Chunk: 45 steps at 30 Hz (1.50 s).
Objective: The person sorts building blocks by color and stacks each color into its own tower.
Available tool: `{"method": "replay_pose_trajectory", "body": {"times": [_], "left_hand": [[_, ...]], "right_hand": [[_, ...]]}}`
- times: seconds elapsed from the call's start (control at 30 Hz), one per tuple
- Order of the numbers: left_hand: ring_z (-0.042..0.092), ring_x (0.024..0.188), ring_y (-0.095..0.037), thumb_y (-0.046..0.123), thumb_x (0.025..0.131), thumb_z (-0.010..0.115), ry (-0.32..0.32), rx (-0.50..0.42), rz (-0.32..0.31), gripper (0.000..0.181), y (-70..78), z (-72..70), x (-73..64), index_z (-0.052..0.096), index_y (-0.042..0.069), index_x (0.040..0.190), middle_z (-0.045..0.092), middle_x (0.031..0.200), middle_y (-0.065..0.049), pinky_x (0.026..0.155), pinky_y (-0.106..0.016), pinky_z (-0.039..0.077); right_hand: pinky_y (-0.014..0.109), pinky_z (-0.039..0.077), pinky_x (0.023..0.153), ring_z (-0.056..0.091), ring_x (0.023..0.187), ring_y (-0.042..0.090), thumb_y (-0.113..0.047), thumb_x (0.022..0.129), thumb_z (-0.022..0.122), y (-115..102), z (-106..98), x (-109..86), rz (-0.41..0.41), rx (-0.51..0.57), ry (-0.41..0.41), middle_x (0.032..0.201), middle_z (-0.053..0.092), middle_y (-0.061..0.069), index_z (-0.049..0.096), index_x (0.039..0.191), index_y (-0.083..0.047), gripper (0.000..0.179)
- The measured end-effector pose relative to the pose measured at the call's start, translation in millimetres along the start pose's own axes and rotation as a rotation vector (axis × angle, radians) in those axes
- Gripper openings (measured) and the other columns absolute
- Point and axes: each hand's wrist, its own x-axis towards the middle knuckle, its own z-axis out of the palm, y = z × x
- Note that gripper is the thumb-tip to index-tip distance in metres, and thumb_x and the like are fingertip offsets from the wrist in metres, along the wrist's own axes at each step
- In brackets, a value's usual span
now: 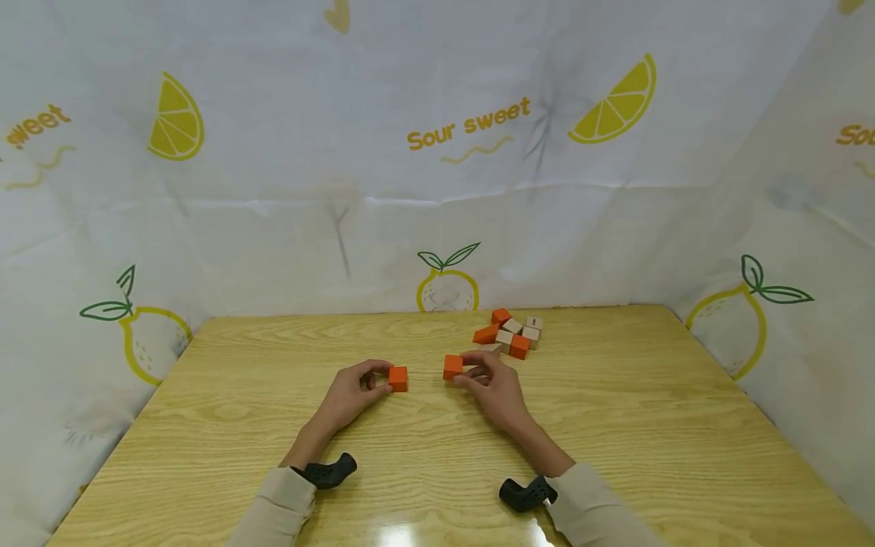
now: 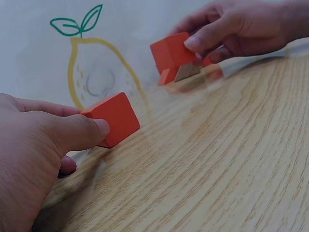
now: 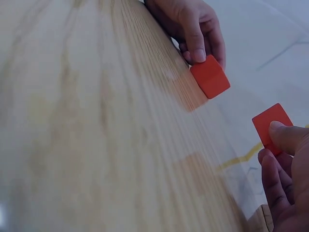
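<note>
You are working over a table [image 1: 424, 463], each hand clamped on one block. Your left hand [image 1: 352, 391] is pinching the left orange block [image 1: 398, 379] by its left end; your right hand [image 1: 497, 391] is pinching the right orange block [image 1: 453, 368] by its right end. Both are sitting about midway between the table's left and right edges, toward its far edge, with a gap between them. The right orange block is apparently hanging above the tabletop; whether the left orange block is touching it, you cannot tell. Each is likely to be handling as light, stiff and hard to damage, though its smooth faces may be slipping slightly under dry skin. Best hold: squarely across opposite faces, leaving the inner face uncovered. Each block is showing near-equal edges, so no long axis is standing out; one flat face is pointing roughly toward you, another upward. A pile of blocks [image 1: 504, 340] is lying just beyond your right hand, near the table's far edge, right of its middle.
</note>
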Motion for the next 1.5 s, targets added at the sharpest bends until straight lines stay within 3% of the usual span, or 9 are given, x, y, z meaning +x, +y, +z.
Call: {"method": "replay_pose_trajectory", "body": {"times": [0.1, 0.33, 0.6, 1.5], "left_hand": [[0.049, 0.068, -0.016, 0.020, 0.086, 0.074, -0.002, 0.000, -0.004, 0.035, -0.1, 0.0, 0.0, 0.065, 0.012, 0.119, 0.057, 0.080, 0.004, 0.062, -0.030, 0.040], [0.049, 0.069, -0.015, 0.020, 0.086, 0.074, 0.002, 0.006, 0.004, 0.036, 1.9, -0.4, 0.0, 0.065, 0.011, 0.119, 0.058, 0.081, 0.004, 0.062, -0.030, 0.040], [0.049, 0.069, -0.015, 0.019, 0.086, 0.074, 0.003, 0.014, 0.009, 0.035, 2.1, -0.6, -0.1, 0.065, 0.011, 0.118, 0.057, 0.080, 0.004, 0.062, -0.030, 0.041], [0.049, 0.067, -0.015, 0.020, 0.085, 0.075, 0.003, 0.015, -0.005, 0.035, 0.8, 0.3, 0.6, 0.066, 0.013, 0.118, 0.057, 0.079, 0.004, 0.061, -0.029, 0.041]], "right_hand": [[0.033, 0.053, 0.074, 0.064, 0.091, 0.036, -0.002, 0.086, 0.071, -1, 4, 1.5, 0.013, 0.008, -0.008, 0.107, 0.064, 0.019, 0.061, 0.118, 0.005, 0.034], [0.030, 0.052, 0.073, 0.065, 0.088, 0.023, -0.016, 0.084, 0.074, 36, 19, 10.1, 0.026, 0.019, 0.009, 0.104, 0.066, 0.005, 0.065, 0.117, -0.009, 0.035], [0.028, 0.052, 0.071, 0.065, 0.087, 0.022, -0.015, 0.084, 0.075, 33, 29, 12.1, 0.032, 0.043, -0.002, 0.103, 0.066, 0.004, 0.065, 0.116, -0.009, 0.035], [0.026, 0.053, 0.069, 0.065, 0.081, 0.020, -0.009, 0.083, 0.075, 30, 54, 19.5, -0.018, -0.054, -0.088, 0.102, 0.068, 0.010, 0.064, 0.113, -0.004, 0.032]]}}
